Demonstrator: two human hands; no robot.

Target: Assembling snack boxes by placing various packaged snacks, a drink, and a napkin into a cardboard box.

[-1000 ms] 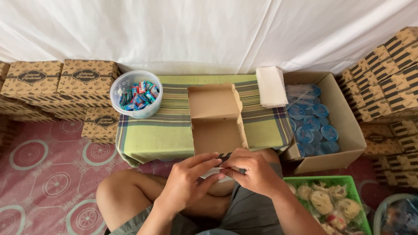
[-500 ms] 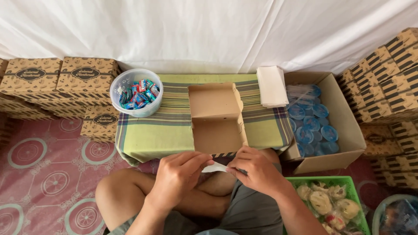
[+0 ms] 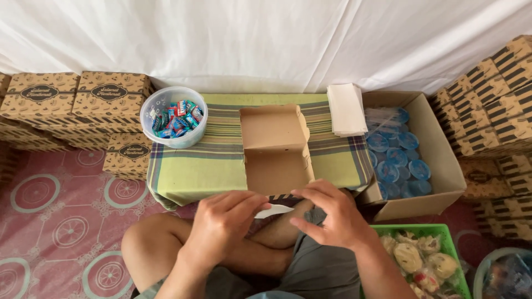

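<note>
I see both hands over lap, just below open cardboard box on striped cloth. L hand pinching small white piece w/ thumb + fingers; R hand fingers curled, tips touching same piece from other side. Can't tell what piece is. Plastic tub of wrapped candies far left on cloth, white napkin stack at right edge. Carton w/ blue-lidded cups right, green basket near R forearm.
</note>
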